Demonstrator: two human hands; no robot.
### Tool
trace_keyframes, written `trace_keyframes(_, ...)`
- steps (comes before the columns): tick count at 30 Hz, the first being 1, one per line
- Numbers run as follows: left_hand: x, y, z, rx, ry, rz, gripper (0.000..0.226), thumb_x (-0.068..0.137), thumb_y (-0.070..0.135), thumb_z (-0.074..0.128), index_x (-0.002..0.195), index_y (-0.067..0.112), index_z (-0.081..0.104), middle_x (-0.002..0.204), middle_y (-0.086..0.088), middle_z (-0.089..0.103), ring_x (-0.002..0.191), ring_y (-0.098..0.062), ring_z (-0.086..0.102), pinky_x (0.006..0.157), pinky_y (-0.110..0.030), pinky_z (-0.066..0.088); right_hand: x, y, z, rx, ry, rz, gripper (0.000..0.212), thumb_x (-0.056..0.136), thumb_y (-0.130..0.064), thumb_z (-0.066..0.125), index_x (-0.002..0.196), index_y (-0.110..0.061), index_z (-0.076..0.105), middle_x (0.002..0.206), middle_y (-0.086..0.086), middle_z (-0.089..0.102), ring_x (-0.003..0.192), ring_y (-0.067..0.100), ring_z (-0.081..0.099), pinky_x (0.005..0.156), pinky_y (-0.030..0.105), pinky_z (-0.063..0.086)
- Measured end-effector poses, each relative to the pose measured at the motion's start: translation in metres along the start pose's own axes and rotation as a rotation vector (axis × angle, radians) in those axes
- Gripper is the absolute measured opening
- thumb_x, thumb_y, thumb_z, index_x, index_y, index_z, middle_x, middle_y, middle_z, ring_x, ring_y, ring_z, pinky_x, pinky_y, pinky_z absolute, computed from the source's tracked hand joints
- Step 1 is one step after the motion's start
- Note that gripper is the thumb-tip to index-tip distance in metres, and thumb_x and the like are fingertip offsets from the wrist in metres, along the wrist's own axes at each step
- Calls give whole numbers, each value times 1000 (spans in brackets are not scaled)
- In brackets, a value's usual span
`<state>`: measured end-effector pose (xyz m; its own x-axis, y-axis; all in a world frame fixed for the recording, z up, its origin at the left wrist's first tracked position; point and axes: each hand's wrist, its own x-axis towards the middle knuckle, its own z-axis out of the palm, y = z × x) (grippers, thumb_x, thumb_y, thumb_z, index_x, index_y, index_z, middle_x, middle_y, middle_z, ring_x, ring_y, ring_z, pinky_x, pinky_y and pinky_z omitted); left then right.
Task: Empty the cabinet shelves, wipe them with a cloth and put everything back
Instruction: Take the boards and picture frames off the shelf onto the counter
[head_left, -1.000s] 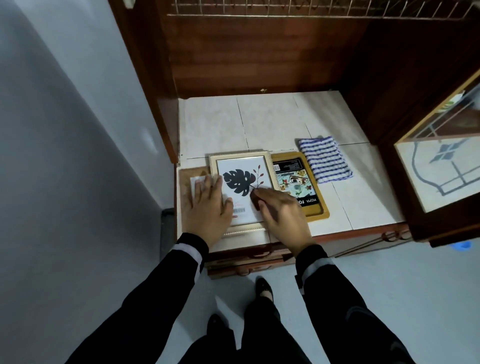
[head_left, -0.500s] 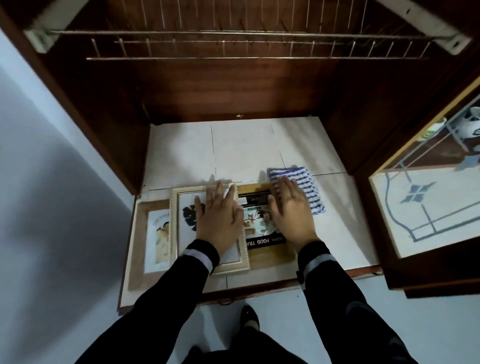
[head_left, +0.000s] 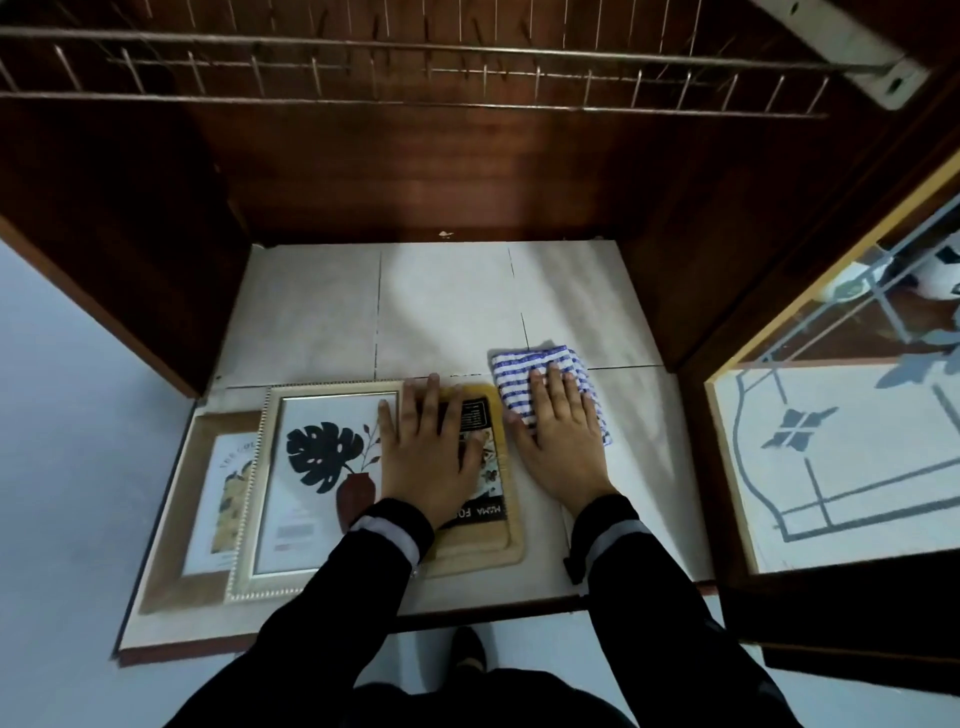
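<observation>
Tiled shelf (head_left: 441, 306): right hand (head_left: 563, 447) flat, fingers straight and slightly spread, on folded striped cloth (head_left: 514, 379), which looks soft, light, likely to bunch, best pressed under the palm.

The left hand (head_left: 431, 457) hides part of the yellow board (head_left: 485, 551).

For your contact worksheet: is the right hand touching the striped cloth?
Touching: head view shows the right hand flat on the striped cloth, partly covering it.
</observation>
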<state>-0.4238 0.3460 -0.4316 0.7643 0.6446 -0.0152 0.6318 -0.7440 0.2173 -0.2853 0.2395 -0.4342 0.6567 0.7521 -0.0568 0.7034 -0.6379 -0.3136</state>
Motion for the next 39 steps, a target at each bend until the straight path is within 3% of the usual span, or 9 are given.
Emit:
trace_keyframes(2,0,0,6,29,30,-2,76,93,59,13,154,20,34,164,-8,19,152,-34,9,117,-54,-9,2,5,0,-33,3,-23,91,85,-70,1,158,-16,5,165,7,-3,152,22,-8,119,34,-12)
trace_keyframes(8,0,2,9,57,70,-18,68,95,55,25,148,17,46,157,-10,36,148,-36,25,116,-57,5,3,7,2,-46,34,-32,90,84,-70,10,158,-18,9,165,6,6,152,22,0,119,33,-8)
trace_keyframes(12,0,1,12,57,66,-17,72,95,58,17,152,19,37,162,-8,27,152,-33,12,118,-58,-1,5,9,0,-43,21,-31,90,85,-71,12,158,-18,11,165,5,9,152,22,3,121,36,-3)
trace_keyframes(18,0,1,10,72,57,-8,80,89,61,2,157,23,22,166,-4,10,153,-29,-4,116,-52,-15,9,3,-5,-132,-8,3,63,103,-39,27,158,-17,8,165,7,7,152,23,5,121,40,1)
trace_keyframes(25,0,2,10,74,92,-5,73,94,57,15,153,19,37,162,-9,26,152,-34,12,117,-55,-6,11,-3,-12,-99,-40,28,69,97,-29,40,158,-13,10,165,10,9,152,26,7,122,47,5)
trace_keyframes(29,-1,2,8,57,51,-5,80,89,61,4,157,23,23,166,-4,11,153,-29,-4,116,-52,-16,9,2,-4,-27,45,8,60,99,-21,38,156,-13,23,162,9,21,151,25,16,120,45,4)
trace_keyframes(33,0,0,7,39,57,-12,80,89,60,3,157,23,25,166,-5,13,153,-30,-2,117,-52,-13,3,8,10,100,258,-29,54,90,-19,41,142,-7,51,147,16,48,138,35,43,116,53,20)
trace_keyframes(39,-6,1,2,17,83,-16,77,87,55,9,149,25,43,163,-1,26,152,-29,9,119,-54,-5,-12,10,15,158,327,-67,52,91,-18,43,141,-5,51,141,15,54,134,34,49,114,54,24)
